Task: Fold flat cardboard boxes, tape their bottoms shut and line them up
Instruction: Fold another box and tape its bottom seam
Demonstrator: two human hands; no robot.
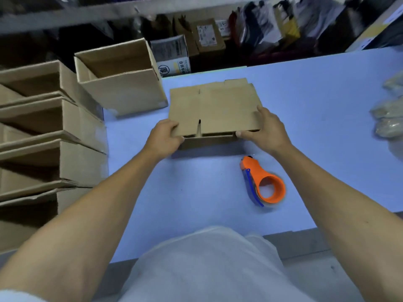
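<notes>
Head view, the only one here: a flat box (214, 107) is being held at the middle of the blue table (316, 94), on what looks like a short stack of more flat ones. Its near edge is being gripped at both corners. The left hand (162, 138) is being curled round the near-left corner, fingers tucked under, thumb on top. The right hand (265, 131) is being clamped on the near-right corner, thumb under the edge, fingers spread on the top face. So both hands are closed on cardboard, nothing loose.

The tape gun (262, 182) is lying untouched on the table just beside the right forearm. A row of made boxes (52, 136) is being lined up along the left, with one more open box (122, 77) standing at the far end of it.

Probably the step being done is peeling the top sheet off and popping it open. To get that right, only one sheet should be getting pinched, the corners being pushed toward each other so the sides are squared. Bottom flaps should be getting folded short ones first, seam tight, before the tape is being reached for.
</notes>
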